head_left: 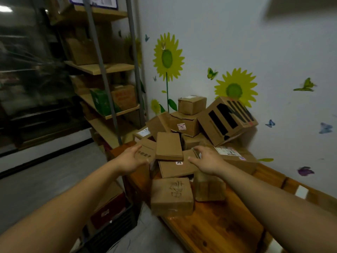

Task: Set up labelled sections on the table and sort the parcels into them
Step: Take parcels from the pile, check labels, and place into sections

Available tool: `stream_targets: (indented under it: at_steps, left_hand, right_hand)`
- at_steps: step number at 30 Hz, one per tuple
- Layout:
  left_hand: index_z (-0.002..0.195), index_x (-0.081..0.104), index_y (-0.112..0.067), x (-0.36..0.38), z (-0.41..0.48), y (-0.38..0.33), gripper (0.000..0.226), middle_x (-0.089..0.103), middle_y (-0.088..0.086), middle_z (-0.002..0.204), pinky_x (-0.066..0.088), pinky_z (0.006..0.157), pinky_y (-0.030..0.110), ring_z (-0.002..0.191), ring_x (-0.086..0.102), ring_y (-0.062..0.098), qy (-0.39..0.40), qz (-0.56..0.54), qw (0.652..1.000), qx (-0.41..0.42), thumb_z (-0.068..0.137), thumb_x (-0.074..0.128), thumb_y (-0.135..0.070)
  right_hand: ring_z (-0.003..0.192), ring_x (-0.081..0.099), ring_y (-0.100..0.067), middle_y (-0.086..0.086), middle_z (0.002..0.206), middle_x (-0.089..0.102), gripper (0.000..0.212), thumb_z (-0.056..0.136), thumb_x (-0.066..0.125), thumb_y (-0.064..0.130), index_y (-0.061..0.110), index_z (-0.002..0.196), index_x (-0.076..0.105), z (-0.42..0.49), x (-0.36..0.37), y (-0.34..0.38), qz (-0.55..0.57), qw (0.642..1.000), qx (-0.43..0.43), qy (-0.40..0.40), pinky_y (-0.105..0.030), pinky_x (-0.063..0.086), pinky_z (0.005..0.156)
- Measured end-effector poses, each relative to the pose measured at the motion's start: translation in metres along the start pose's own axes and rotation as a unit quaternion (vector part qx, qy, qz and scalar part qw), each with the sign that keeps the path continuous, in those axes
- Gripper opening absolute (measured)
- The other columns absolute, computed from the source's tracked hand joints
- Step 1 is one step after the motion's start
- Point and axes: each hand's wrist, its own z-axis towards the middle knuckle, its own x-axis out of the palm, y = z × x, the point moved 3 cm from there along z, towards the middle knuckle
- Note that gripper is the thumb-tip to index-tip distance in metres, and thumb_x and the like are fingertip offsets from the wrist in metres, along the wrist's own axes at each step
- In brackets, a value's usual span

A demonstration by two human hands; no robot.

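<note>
Several brown cardboard parcels are heaped on a wooden table [218,227] in the corner by the wall. A flat parcel [169,146] lies on top of the front of the heap. My left hand [130,159] reaches in from the left with its fingers against a printed parcel [145,152] beside the flat one. My right hand [207,158] hovers on the flat parcel's right side, fingers spread and holding nothing. A parcel with handwriting [171,195] sits nearest me at the table's edge. A large box with black lettering [228,119] leans against the wall at the back.
A metal shelf rack [107,70] with boxes stands to the left of the table. A dark crate [113,227] sits on the floor below the table's left edge. Bare wood shows at the near right of the table. A white slip [301,191] lies by the wall.
</note>
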Motion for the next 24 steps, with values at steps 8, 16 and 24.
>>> stream_targets:
  at_steps: [8, 16, 24]
  left_hand:
    - [0.150, 0.020, -0.027, -0.014, 0.126, -0.001, 0.071, 0.028, 0.008, 0.153, 0.037, 0.087, 0.029, 0.133, 0.039, 0.026, 0.078, -0.009, 0.997, -0.006, 0.091, 0.059, -0.034]
    - [0.145, 0.028, -0.016, 0.027, 0.243, -0.001, 0.059, 0.042, 0.008, 0.142, 0.039, 0.090, 0.029, 0.103, 0.050, 0.013, 0.174, -0.086, 0.980, -0.045, 0.094, 0.054, -0.027]
    - [0.142, 0.034, -0.013, 0.047, 0.300, 0.020, 0.054, 0.049, 0.012, 0.131, 0.046, 0.089, 0.037, 0.115, 0.052, 0.029, 0.195, -0.206, 0.954, -0.095, 0.092, 0.056, -0.017]
  right_hand:
    - [0.135, 0.039, -0.022, -0.003, 0.151, 0.036, 0.069, 0.088, 0.056, 0.052, 0.025, 0.147, 0.033, 0.091, 0.028, 0.010, 0.031, 0.995, 0.098, 0.008, -0.039, 0.036, 0.109]
    - [0.108, 0.058, -0.021, -0.003, 0.121, 0.058, 0.050, 0.092, 0.053, 0.041, 0.018, 0.136, 0.043, 0.187, 0.079, -0.003, 0.169, 0.967, 0.181, 0.063, -0.036, 0.049, 0.092]
    - [0.111, 0.056, -0.026, -0.010, 0.134, 0.050, 0.057, 0.093, 0.055, 0.030, 0.017, 0.143, 0.031, 0.214, 0.106, 0.021, 0.151, 0.949, 0.270, 0.058, -0.036, 0.049, 0.090]
